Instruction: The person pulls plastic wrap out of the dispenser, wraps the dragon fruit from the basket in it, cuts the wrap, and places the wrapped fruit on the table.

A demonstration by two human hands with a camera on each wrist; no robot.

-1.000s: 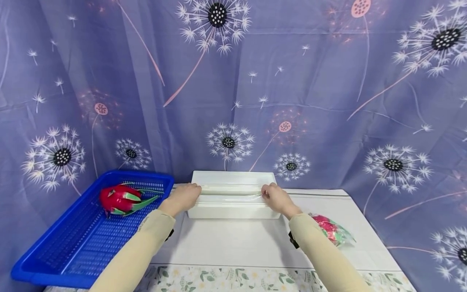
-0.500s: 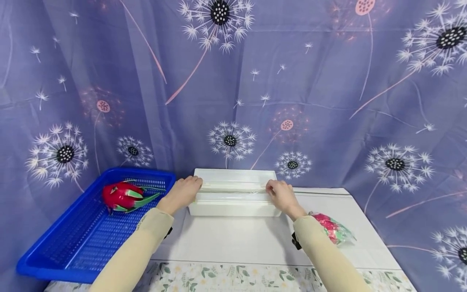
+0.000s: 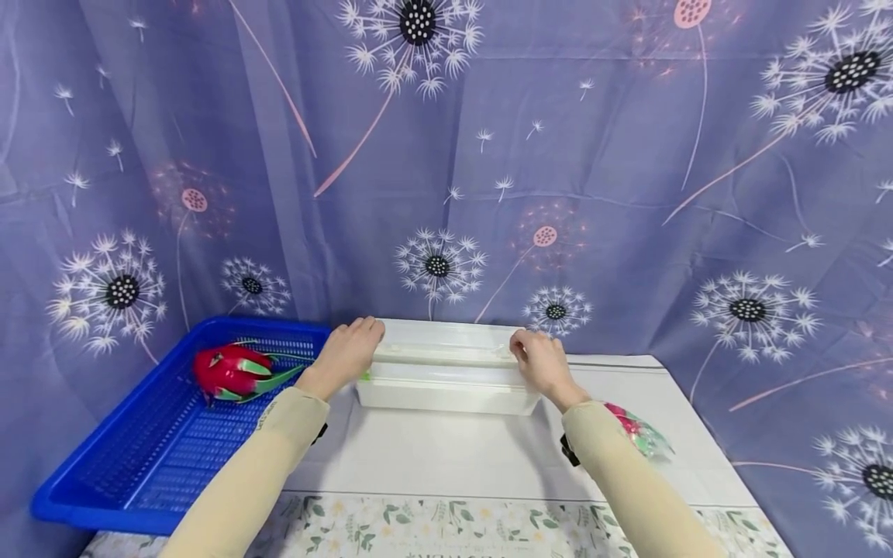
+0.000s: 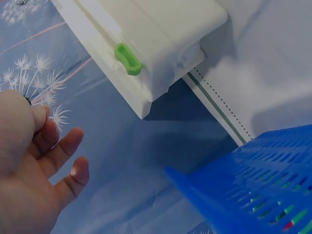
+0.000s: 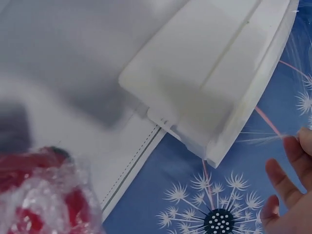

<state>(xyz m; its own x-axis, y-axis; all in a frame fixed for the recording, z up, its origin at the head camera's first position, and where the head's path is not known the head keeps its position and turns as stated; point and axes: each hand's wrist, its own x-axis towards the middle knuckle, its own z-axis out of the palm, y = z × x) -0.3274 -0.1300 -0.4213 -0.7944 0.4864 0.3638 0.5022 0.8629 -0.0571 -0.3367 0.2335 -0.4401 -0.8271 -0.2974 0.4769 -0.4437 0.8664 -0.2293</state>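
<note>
A white cling film dispenser lies lengthwise across the back of the table, its long lid raised at the rear. My left hand is above its left end, thumb and index finger pinched together; the film there is barely visible. Over the right end, my right hand pinches a corner of clear cling film, which stretches in thin folds from the fingertips toward the dispenser. A green slide cutter sits at the dispenser's left end. Both hands are apart from the dispenser's body in the wrist views.
On the left stands a blue perforated basket holding a red dragon fruit with green scales. Another dragon fruit, wrapped in clear film, lies right of the dispenser, partly behind my right sleeve. A patterned curtain hangs close behind.
Both hands have risen and shifted back from the dispenser's front opening toward its raised lid. They now stand slightly farther apart, and the green cutter shows beneath my left hand.
</note>
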